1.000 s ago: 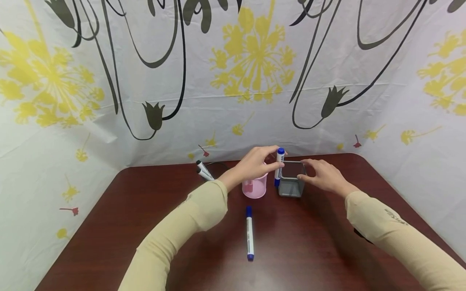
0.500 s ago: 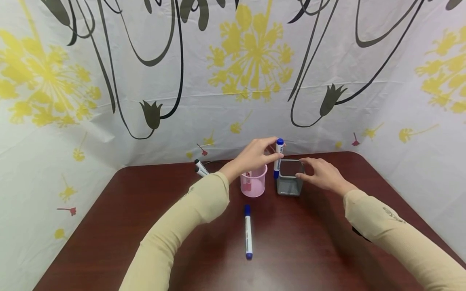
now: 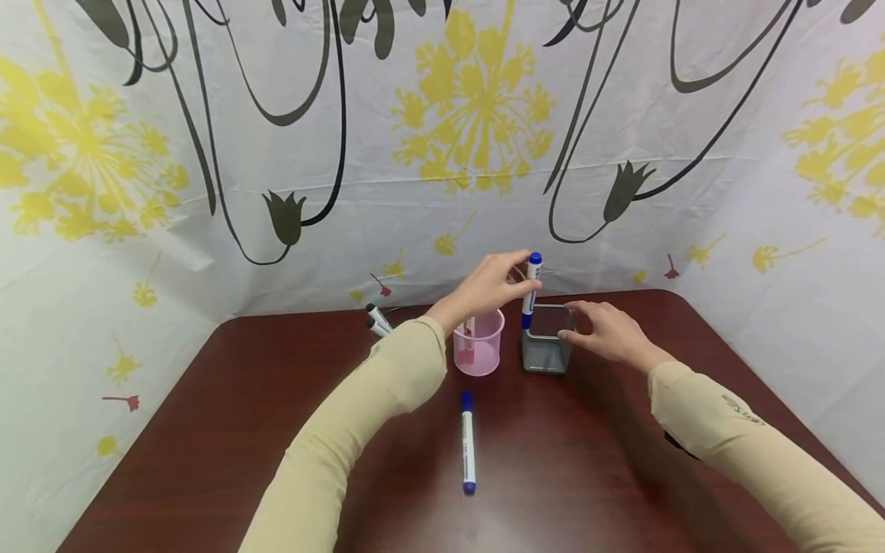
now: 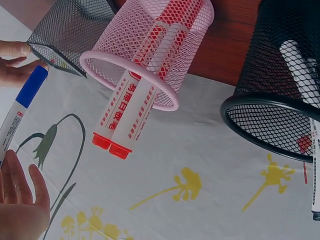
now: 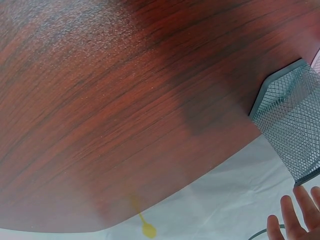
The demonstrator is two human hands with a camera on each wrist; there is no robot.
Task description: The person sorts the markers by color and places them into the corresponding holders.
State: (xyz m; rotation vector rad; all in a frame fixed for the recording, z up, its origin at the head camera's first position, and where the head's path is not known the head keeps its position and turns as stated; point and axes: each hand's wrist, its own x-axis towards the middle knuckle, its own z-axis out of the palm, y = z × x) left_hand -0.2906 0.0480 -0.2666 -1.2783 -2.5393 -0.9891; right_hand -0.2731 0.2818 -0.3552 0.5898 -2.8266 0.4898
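Note:
My left hand (image 3: 484, 286) pinches a blue-capped whiteboard marker (image 3: 531, 288) between thumb and fingers. The marker stands nearly upright, its lower end by the left rim of a square grey mesh pen holder (image 3: 546, 357); whether it is inside the rim I cannot tell. In the left wrist view this marker (image 4: 17, 110) slants close to the holder's mouth. My right hand (image 3: 607, 330) holds the holder's right side at the rim, thumb at the near corner and fingers at the far one. The right wrist view shows those fingertips (image 5: 300, 192) at the rim of the mesh holder (image 5: 295, 120).
Left of the holder stands a pink mesh cup (image 3: 484, 359) with red-capped markers (image 4: 120, 117) in it. A black mesh cup (image 4: 250, 75) with black-tipped markers (image 3: 378, 319) is further left. Another blue-capped marker (image 3: 469, 445) lies on the dark wooden table (image 3: 574, 476). A patterned cloth (image 3: 415, 223) hangs behind.
My left hand has risen with the marker, whose lower end went from beside the grey holder up to its rim. My right hand has stayed at the holder.

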